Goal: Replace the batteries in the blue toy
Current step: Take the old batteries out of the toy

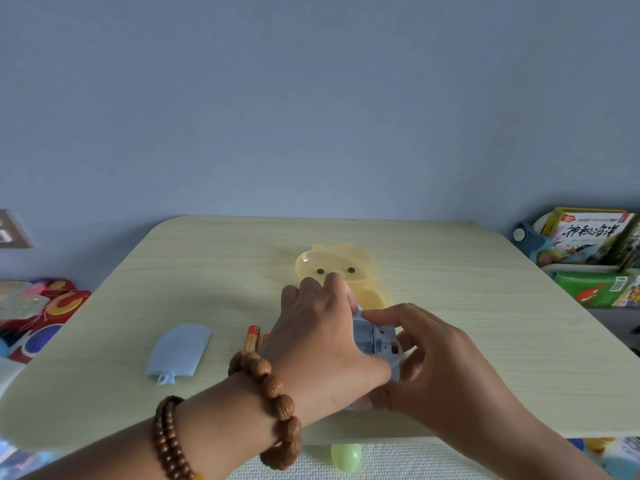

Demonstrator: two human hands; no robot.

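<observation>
The left hand (322, 337) and right hand (440, 362) both clasp the pale blue plastic toy (375, 341) above the light wooden table (485, 306), fingertips at its open underside. This looks like battery fitting; next, the orange cylindrical battery (252, 338) lying just left needs picking up.

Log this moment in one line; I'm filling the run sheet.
both hands on blue toy | blue cover off, left | battery on table

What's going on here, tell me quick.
A person holds the blue toy in both hands, left hand over it and right hand gripping its side, its underside showing. A pale blue cover and an orange battery lie on the table; a yellow bear-shaped case sits behind.
</observation>
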